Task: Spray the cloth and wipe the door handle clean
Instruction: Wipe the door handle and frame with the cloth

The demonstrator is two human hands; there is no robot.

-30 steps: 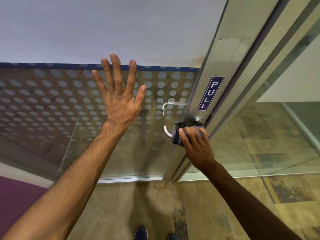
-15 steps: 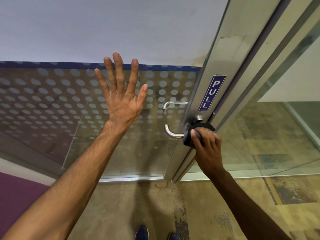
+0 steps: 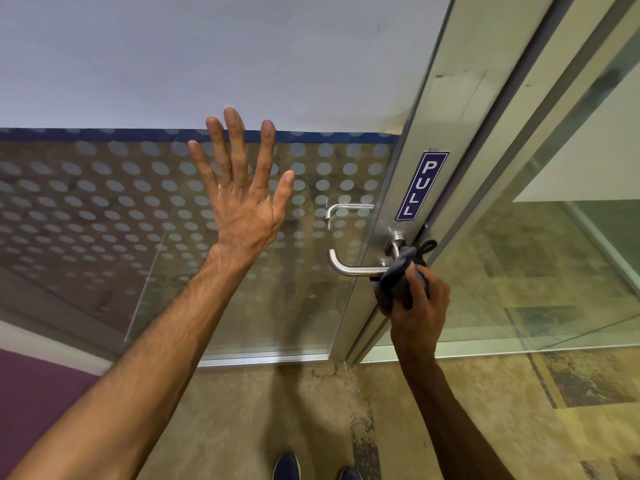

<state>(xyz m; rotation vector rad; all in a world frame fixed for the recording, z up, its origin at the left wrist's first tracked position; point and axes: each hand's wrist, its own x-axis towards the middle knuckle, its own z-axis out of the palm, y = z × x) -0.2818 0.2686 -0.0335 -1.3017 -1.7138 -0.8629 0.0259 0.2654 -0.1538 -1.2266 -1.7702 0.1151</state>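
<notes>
brushed steel, bent into a lever, the door handle [image 3: 356, 269] juts left from the grey metal door frame [image 3: 415, 140], its free end curling up over the glass. at the handle's root, where it meets the round steel boss on the frame, a crumpled dark grey-blue cloth [image 3: 398, 278] is pressed against the bar. the right hand [image 3: 420, 308] sits just below and right of the handle, fingers [image 3: 415, 282] clenched around the cloth, the index one laid over its top. a loose dark end of the cloth pokes up beside the boss.

left of the handle, the left hand [image 3: 242, 206] is flat against the dot-patterned frosted glass door panel [image 3: 104, 202], fingers released and spread wide, grasping nothing. above the handle, on the frame, a blue rectangular "pull" sticker [image 3: 421, 185] runs lengthwise. a second steel lever shows through the glass just above the handle. far below the handle, two dark blue shoe tips [image 3: 287, 465] stand on the mottled tan floor [image 3: 277, 410].
</notes>
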